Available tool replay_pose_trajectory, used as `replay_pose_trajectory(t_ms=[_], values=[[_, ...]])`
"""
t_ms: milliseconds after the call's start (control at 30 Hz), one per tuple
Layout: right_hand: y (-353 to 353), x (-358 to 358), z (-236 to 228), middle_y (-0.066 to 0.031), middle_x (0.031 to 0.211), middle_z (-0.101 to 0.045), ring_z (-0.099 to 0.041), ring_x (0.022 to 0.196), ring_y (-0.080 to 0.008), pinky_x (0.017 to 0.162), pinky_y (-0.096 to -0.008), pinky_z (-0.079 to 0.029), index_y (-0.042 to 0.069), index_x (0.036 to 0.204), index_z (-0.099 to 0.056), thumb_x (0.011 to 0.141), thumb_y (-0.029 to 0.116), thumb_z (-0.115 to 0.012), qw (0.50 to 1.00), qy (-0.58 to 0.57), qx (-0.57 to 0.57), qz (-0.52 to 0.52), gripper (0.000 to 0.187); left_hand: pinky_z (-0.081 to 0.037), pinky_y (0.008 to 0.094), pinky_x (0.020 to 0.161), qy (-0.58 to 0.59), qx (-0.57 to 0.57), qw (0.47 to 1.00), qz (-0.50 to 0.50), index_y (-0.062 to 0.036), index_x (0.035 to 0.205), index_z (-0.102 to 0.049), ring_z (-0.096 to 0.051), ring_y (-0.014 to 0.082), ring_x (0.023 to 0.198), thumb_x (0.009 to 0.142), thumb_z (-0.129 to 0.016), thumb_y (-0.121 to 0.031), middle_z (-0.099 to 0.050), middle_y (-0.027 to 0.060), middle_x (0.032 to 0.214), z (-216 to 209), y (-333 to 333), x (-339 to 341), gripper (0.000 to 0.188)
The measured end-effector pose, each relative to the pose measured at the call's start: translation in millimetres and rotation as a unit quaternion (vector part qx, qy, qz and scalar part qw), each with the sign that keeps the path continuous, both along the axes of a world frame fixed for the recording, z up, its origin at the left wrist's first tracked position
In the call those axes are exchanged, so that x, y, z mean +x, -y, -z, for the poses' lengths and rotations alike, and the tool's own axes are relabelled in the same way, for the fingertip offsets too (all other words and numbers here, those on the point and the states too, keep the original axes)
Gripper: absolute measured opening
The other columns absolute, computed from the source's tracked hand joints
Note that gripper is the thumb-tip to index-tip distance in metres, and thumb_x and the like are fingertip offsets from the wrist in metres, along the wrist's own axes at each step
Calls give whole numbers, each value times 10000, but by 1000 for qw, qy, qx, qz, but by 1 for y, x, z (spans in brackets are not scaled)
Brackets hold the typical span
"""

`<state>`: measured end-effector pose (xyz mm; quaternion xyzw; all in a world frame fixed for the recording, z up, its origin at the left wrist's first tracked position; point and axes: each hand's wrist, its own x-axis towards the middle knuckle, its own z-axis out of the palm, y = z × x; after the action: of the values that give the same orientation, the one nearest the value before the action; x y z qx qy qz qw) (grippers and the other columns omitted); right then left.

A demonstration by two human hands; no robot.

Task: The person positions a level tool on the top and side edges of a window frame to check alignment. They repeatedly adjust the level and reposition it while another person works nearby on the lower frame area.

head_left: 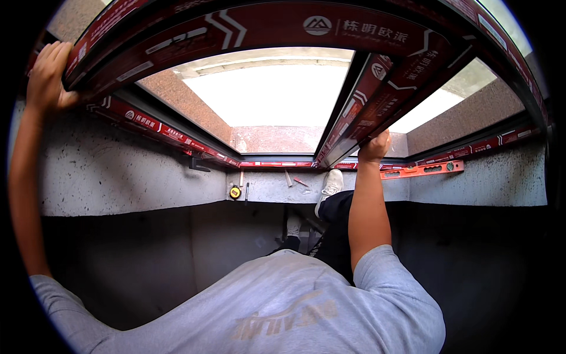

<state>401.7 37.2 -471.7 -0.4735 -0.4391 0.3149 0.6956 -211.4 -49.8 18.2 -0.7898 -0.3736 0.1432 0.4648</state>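
Observation:
A large dark window frame (265,26), covered in red printed protective film, spans the wall opening in front of me. High at the far left, my left hand (48,76) is closed around the frame's edge. My right hand (375,146) grips the upright mullion (377,97) near its lower end, with the arm stretched forward; some of its fingers are hidden behind the bar. Just right of that hand, an orange spirit level (422,170) lies along the bottom rail.
My white shoe (333,182) rests on the concrete sill (265,192). On the sill are a yellow-and-black tape measure (235,192), a thin red stick-like item (301,182) and a narrow pale piece (288,178). A dark bracket-like piece (199,165) juts from the lower left frame.

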Motion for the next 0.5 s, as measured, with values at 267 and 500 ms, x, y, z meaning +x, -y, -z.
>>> replay_pose_trajectory(t_ms=[267, 500], values=[[-5, 4, 0, -86, 702, -700, -618, 576, -187, 542, -330, -480, 31, 836, -703, 992, 119, -508, 967, 212, 107, 92, 265, -472, 459, 860, 77, -75, 992, -70, 59, 1186, -609, -598, 381, 962, 857, -605, -819, -602, 208, 1034, 4, 2, 18, 937], [-17, 19, 35, -114, 710, -723, -664, 587, -224, 558, -339, -512, 28, 834, -708, 952, 31, -587, 987, 106, 121, 10, 169, -486, 454, 1054, 75, -74, 989, -100, 49, 1426, -545, -600, 385, 1232, 859, -520, -902, -617, 232, 1289, 7, 5, -10, 1107]])
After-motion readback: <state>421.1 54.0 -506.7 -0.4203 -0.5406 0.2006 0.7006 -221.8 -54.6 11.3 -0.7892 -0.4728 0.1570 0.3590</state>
